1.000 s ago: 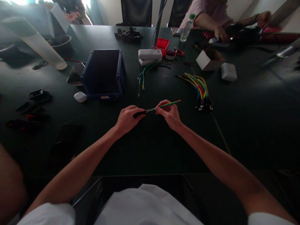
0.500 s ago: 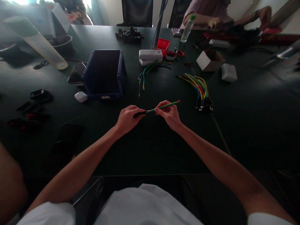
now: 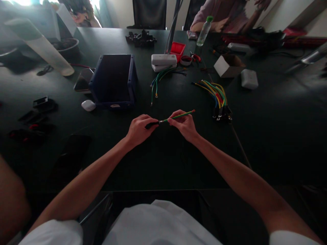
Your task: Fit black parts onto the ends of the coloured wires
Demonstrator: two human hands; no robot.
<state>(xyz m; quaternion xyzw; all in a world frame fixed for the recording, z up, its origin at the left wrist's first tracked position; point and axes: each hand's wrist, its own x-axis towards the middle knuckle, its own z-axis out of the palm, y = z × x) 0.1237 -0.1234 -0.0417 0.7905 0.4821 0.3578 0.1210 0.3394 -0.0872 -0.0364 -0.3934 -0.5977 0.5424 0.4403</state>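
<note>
My left hand (image 3: 142,128) is closed on a small black part (image 3: 151,125), most of which the fingers hide. Between thumb and fingertips, my right hand (image 3: 184,125) pinches a short green-and-yellow wire (image 3: 181,115). The wire's metal end meets the black part at its right side; whether it sits inside cannot be made out. Its other end, reddish-brown, points up to the right. Beyond my hands lie several loose green and blue wires (image 3: 156,86) with ring terminals. Right of my right hand is a bundle of coloured wires (image 3: 218,93) with black ends and ring terminals.
A dark blue bin (image 3: 112,81) stands left of centre, with a white rounded case (image 3: 88,105) beside it. Farther back are a white power strip (image 3: 164,60), a red box (image 3: 178,49), a bottle (image 3: 204,31) and a white carton (image 3: 228,65). A co-worker (image 3: 217,17) sits across the table.
The wire in my right hand has shifted very slightly left, toward the black part. Across the table, the co-worker's arms have moved back and up, off the dark items.
</note>
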